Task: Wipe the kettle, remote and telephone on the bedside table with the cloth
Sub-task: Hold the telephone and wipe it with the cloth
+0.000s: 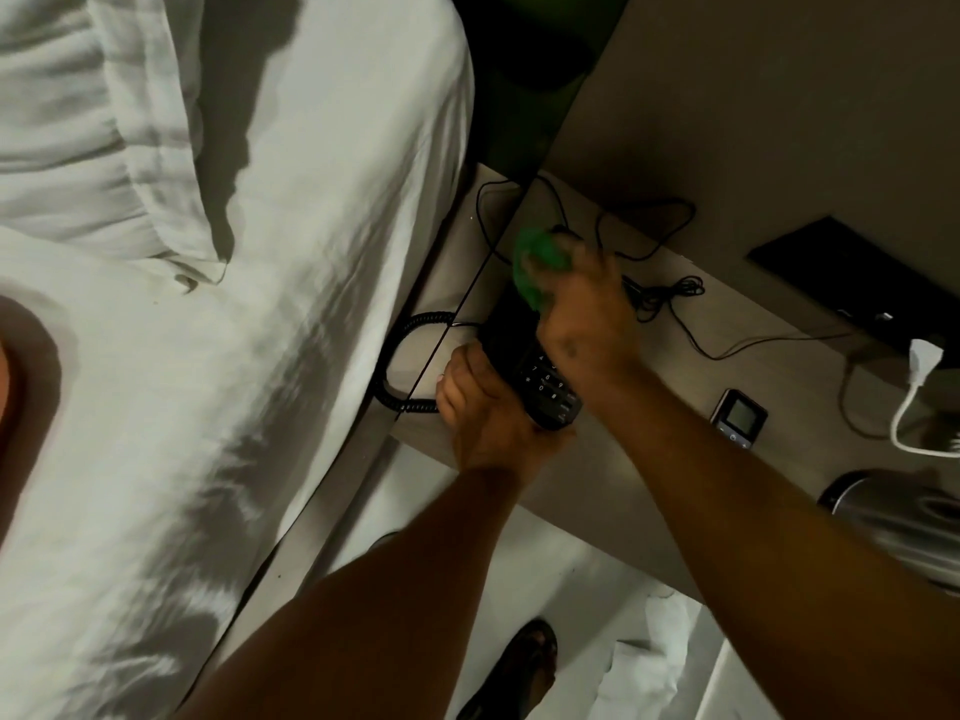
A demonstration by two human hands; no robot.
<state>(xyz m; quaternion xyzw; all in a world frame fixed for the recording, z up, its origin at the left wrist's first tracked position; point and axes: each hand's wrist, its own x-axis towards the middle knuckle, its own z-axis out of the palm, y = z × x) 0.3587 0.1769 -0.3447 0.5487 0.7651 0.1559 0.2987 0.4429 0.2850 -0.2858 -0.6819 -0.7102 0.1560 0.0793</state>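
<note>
A black telephone (540,381) with a number keypad sits on the pale bedside table (670,407). My left hand (491,413) grips its near end and left side. My right hand (587,319) holds a green cloth (537,265) pressed on the far end of the telephone, and the hand is blurred. The coiled handset cord (402,350) loops off to the left. A steel kettle (904,522) stands at the right edge of the table. A small grey remote (737,418) with a screen lies between telephone and kettle.
A bed with white sheets (208,381) and a pillow (93,122) fills the left. Thin black cables (665,298) trail over the table behind the telephone. A white plug and cord (914,397) hang at the right under a dark wall panel (857,278). A sandalled foot (519,672) stands on the floor.
</note>
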